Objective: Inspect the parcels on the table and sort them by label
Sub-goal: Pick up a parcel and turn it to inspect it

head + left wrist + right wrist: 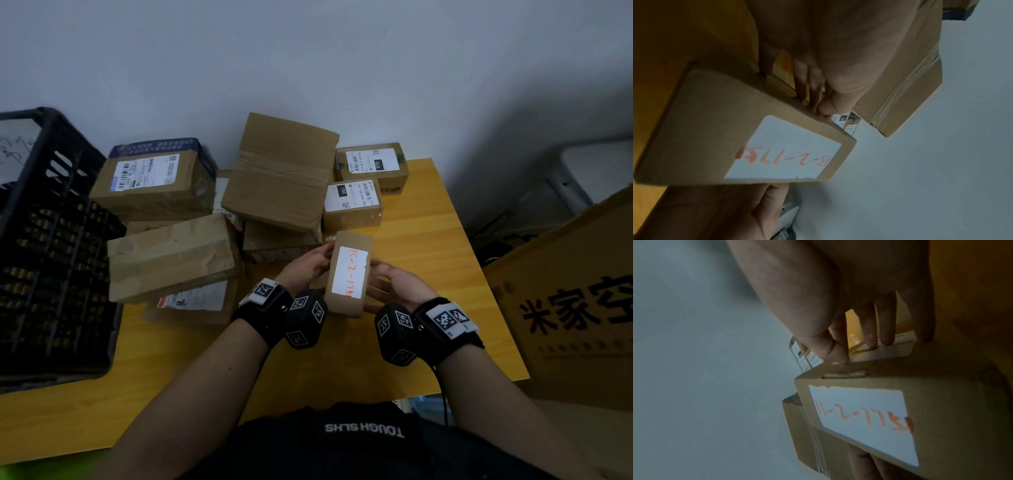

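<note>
**While the Label Faces Up, the Small Box Is Read**

While both hands lift it above the yellow wooden table [428, 246], the small brown cardboard parcel [349, 274] shows its white label [350, 270] with red handwriting. The left hand [305, 265] and right hand [394, 284] grasp its opposite sides. Inspection looks under way; next, it seems to need setting among matching parcels, perhaps near the printed-label box [352, 204].
</note>
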